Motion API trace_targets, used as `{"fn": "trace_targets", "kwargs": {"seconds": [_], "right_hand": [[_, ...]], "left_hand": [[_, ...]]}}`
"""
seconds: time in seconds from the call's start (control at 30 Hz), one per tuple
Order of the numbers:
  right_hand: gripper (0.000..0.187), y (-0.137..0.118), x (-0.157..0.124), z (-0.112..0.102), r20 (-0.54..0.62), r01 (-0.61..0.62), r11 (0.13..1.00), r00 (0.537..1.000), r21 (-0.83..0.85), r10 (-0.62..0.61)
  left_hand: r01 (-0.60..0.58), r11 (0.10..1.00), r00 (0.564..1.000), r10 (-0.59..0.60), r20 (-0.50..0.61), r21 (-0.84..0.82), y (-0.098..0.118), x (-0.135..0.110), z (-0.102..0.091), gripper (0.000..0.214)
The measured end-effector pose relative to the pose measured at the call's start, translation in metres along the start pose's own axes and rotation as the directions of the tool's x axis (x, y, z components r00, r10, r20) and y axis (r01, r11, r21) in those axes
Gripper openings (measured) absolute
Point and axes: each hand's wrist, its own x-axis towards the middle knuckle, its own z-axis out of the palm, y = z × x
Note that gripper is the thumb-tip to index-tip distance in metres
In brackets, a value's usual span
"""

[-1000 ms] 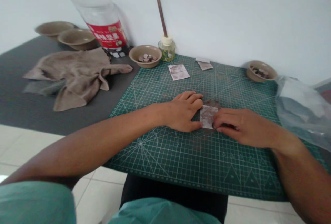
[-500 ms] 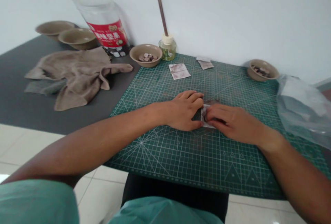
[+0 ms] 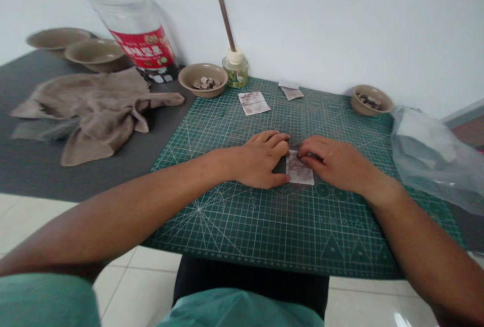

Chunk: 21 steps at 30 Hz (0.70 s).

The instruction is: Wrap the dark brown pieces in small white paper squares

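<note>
A small stained white paper square lies on the green cutting mat. My left hand rests at its left edge, fingers curled and thumb pressing the lower left corner. My right hand lies on its right side, fingertips pressed down on the upper part of the paper. Both hands hold the paper flat against the mat.
Two more paper pieces lie farther back. Bowls with small brown pieces, a small jar with a stick, a plastic jar, two stacked-looking bowls, a beige cloth and a clear plastic bag surround the mat.
My right hand has slid up along the paper from its lower right edge to its upper part. The view has shifted slightly right. My left hand has stayed put.
</note>
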Motion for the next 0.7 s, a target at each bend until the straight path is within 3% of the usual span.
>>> {"fn": "trace_targets", "kwargs": {"seconds": [0.17,0.33,0.43,0.5,0.63,0.7], "right_hand": [[0.012,-0.0006,0.0004,-0.0011,0.101,0.114,0.99,0.987,0.077,-0.122],[0.012,0.003,0.002,-0.0017,-0.009,0.005,0.999,1.0,-0.05,-0.006],[0.012,0.0004,-0.0002,-0.0027,0.082,0.074,0.997,0.994,0.024,-0.076],[0.014,-0.0033,-0.0009,-0.0007,0.079,0.109,0.991,0.99,0.076,-0.115],[0.013,-0.0014,-0.0012,-0.0005,-0.047,-0.022,1.0,0.999,-0.01,0.021],[0.011,0.0011,-0.0031,-0.0027,-0.001,-0.023,1.0,1.0,-0.014,0.022]], "left_hand": [[-0.007,1.0,1.0,0.008,0.016,-0.009,0.0012,0.0003,-0.0007,0.058],[0.006,1.0,1.0,-0.006,-0.001,0.001,0.0007,0.0001,-0.0005,0.057],[-0.001,1.0,1.0,0.001,0.006,-0.009,0.0009,-0.0001,-0.0007,0.056],[-0.005,1.0,1.0,0.005,0.019,-0.017,0.0011,-0.0003,-0.0008,0.058],[0.005,1.0,1.0,-0.005,-0.006,-0.007,0.0004,-0.0006,0.0003,0.058],[0.001,1.0,1.0,-0.001,-0.015,-0.003,0.0,-0.0006,0.0008,0.057]]}}
